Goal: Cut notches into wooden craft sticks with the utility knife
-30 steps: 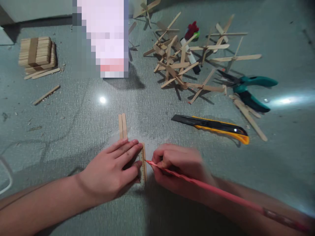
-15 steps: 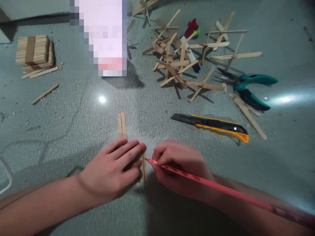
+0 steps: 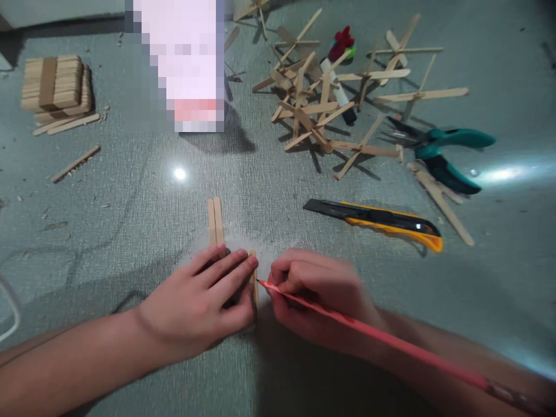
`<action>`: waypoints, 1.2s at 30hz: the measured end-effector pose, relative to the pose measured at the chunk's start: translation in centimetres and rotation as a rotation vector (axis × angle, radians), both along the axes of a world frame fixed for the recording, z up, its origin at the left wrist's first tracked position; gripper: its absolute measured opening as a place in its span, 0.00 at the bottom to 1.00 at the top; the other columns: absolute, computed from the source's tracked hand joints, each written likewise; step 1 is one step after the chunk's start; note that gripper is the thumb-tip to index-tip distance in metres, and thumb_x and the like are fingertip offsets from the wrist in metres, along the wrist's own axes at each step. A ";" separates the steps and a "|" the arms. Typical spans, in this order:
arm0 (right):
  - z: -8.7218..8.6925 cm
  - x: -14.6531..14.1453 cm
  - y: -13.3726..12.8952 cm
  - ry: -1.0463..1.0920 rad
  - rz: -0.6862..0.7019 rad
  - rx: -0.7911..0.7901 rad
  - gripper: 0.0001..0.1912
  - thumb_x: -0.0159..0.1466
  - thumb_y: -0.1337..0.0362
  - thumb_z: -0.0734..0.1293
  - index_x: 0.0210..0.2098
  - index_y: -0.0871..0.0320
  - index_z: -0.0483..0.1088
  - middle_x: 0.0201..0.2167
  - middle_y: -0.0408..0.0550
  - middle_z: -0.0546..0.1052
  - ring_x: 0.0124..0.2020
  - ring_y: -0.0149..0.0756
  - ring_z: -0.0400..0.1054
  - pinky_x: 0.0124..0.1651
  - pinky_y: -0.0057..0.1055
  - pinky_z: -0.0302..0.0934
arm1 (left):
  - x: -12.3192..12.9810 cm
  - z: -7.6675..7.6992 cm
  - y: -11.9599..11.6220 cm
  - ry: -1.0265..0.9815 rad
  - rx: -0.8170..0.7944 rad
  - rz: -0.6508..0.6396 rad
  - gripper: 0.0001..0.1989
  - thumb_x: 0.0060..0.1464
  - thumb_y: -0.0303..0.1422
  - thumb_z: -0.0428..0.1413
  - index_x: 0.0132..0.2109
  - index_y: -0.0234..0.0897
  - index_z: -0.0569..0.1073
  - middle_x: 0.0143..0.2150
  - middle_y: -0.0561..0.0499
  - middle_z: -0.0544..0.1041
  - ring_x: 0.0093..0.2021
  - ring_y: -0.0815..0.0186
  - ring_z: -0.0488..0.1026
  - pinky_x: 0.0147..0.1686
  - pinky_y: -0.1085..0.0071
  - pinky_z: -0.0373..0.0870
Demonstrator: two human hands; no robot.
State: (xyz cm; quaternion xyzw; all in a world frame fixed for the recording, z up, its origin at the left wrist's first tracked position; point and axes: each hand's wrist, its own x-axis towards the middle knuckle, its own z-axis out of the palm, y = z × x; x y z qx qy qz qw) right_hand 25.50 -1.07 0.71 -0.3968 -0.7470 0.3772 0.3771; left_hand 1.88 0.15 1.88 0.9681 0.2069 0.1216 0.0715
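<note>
My left hand (image 3: 208,295) lies flat with fingers stretched over some craft sticks, pressing them against the table. Two light wooden craft sticks (image 3: 216,223) poke out side by side beyond its fingers. Along its fingertips and thumb runs another craft stick (image 3: 256,289), mostly covered by the hand. My right hand (image 3: 317,295) is closed around a pink pencil (image 3: 369,330) in a writing grip. The pencil's dark point is at the right edge of that stick, by my left fingertips; whether it touches cannot be made out.
A yellow-and-black utility knife (image 3: 373,223) lies right of my hands. Behind it are green-handled pliers (image 3: 456,142) and loose sticks (image 3: 443,202). Several crossed-stick pieces (image 3: 308,124) spread at the back, near a marker (image 3: 339,90). Bundled sticks (image 3: 52,87) and a pixelated pale object (image 3: 186,63) stand at left.
My left thumb has shifted slightly right and now covers more of the stick. The pencil stays at the stick's edge, its rear end a little lower. The view has moved slightly.
</note>
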 end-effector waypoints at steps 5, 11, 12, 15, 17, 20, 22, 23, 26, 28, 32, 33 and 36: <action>0.0 0.0 0.0 -0.033 -0.001 0.010 0.13 0.63 0.75 0.65 0.28 0.55 0.59 0.27 0.40 0.73 0.26 0.25 0.64 0.29 0.23 0.59 | -0.2 -0.2 -0.3 0.009 0.001 -0.002 0.10 0.66 0.28 0.55 0.52 0.35 0.75 0.64 0.34 0.75 0.63 0.47 0.76 0.64 0.45 0.72; 0.0 0.0 0.1 -0.044 -0.020 0.016 0.13 0.63 0.75 0.65 0.28 0.54 0.58 0.25 0.39 0.73 0.26 0.26 0.66 0.29 0.24 0.59 | -0.3 0.0 -0.2 0.021 -0.005 -0.012 0.10 0.66 0.32 0.56 0.52 0.35 0.74 0.65 0.34 0.75 0.64 0.47 0.75 0.65 0.47 0.72; 0.0 0.0 0.1 -0.045 -0.021 0.011 0.14 0.62 0.75 0.65 0.28 0.54 0.58 0.25 0.39 0.73 0.25 0.26 0.66 0.28 0.24 0.60 | -0.3 0.0 -0.2 0.025 -0.011 -0.017 0.11 0.67 0.35 0.56 0.52 0.34 0.74 0.65 0.33 0.74 0.64 0.46 0.75 0.64 0.47 0.72; 0.1 -0.1 0.2 -0.049 -0.024 -0.010 0.14 0.62 0.74 0.65 0.27 0.53 0.56 0.25 0.40 0.73 0.24 0.28 0.66 0.27 0.27 0.60 | -0.3 0.1 -0.3 0.033 -0.027 -0.036 0.19 0.68 0.46 0.55 0.52 0.33 0.74 0.64 0.29 0.74 0.64 0.42 0.74 0.62 0.45 0.74; 0.2 -0.2 0.2 -0.046 -0.025 -0.019 0.15 0.62 0.75 0.65 0.27 0.53 0.55 0.24 0.40 0.73 0.24 0.28 0.65 0.26 0.27 0.59 | -0.2 0.0 -0.4 0.037 -0.023 -0.036 0.23 0.65 0.50 0.58 0.52 0.32 0.74 0.64 0.28 0.74 0.64 0.41 0.74 0.61 0.44 0.74; 0.2 -0.2 0.3 -0.031 -0.020 -0.043 0.16 0.62 0.76 0.64 0.27 0.54 0.54 0.24 0.40 0.72 0.24 0.28 0.65 0.27 0.27 0.60 | -0.1 -0.1 -0.6 0.049 -0.019 -0.028 0.28 0.60 0.54 0.62 0.51 0.33 0.74 0.65 0.28 0.74 0.65 0.40 0.73 0.61 0.45 0.74; 0.2 -0.2 0.3 -0.029 -0.005 -0.056 0.16 0.61 0.76 0.64 0.27 0.54 0.53 0.24 0.40 0.72 0.24 0.28 0.64 0.26 0.27 0.59 | -0.1 -0.2 -0.6 0.047 -0.012 -0.022 0.30 0.59 0.58 0.61 0.51 0.34 0.74 0.65 0.28 0.73 0.65 0.41 0.73 0.62 0.45 0.73; 0.2 -0.2 0.3 -0.024 0.005 -0.051 0.16 0.61 0.76 0.64 0.27 0.54 0.53 0.24 0.40 0.72 0.24 0.28 0.63 0.26 0.27 0.59 | -0.2 -0.3 -0.7 0.047 -0.008 -0.019 0.31 0.60 0.59 0.59 0.51 0.34 0.74 0.65 0.28 0.73 0.66 0.41 0.73 0.62 0.46 0.72; 0.0 -0.1 0.3 -0.016 0.024 -0.024 0.15 0.60 0.76 0.63 0.27 0.54 0.53 0.24 0.39 0.72 0.23 0.26 0.63 0.26 0.26 0.58 | -0.2 -0.3 -0.7 0.049 -0.003 -0.024 0.32 0.61 0.60 0.57 0.51 0.34 0.74 0.65 0.27 0.73 0.66 0.41 0.72 0.63 0.45 0.71; -0.1 -0.1 0.3 -0.024 0.008 -0.008 0.15 0.60 0.76 0.64 0.27 0.54 0.54 0.24 0.39 0.72 0.24 0.26 0.63 0.27 0.25 0.58 | -0.3 -0.3 -0.6 0.051 -0.008 -0.034 0.33 0.60 0.61 0.57 0.51 0.34 0.74 0.65 0.26 0.73 0.66 0.40 0.72 0.63 0.45 0.71; -0.3 -0.1 0.3 -0.045 -0.025 0.011 0.15 0.60 0.76 0.65 0.26 0.54 0.55 0.25 0.39 0.72 0.25 0.25 0.64 0.28 0.24 0.60 | -0.3 -0.3 -0.6 0.050 -0.020 -0.034 0.33 0.59 0.61 0.59 0.52 0.34 0.73 0.66 0.26 0.72 0.66 0.40 0.71 0.64 0.44 0.70; -0.3 -0.1 0.3 -0.044 -0.027 0.011 0.15 0.60 0.76 0.65 0.26 0.54 0.56 0.25 0.39 0.72 0.25 0.25 0.64 0.29 0.24 0.60 | -0.3 -0.3 -0.6 0.053 -0.019 -0.033 0.33 0.58 0.61 0.59 0.52 0.34 0.73 0.66 0.26 0.72 0.66 0.40 0.71 0.64 0.44 0.70; -0.4 -0.1 0.3 -0.035 -0.023 0.016 0.15 0.61 0.76 0.65 0.27 0.54 0.57 0.25 0.39 0.72 0.25 0.26 0.65 0.29 0.24 0.60 | -0.2 -0.3 -0.6 0.059 -0.014 -0.030 0.36 0.57 0.64 0.58 0.52 0.34 0.73 0.65 0.27 0.72 0.66 0.40 0.72 0.64 0.44 0.70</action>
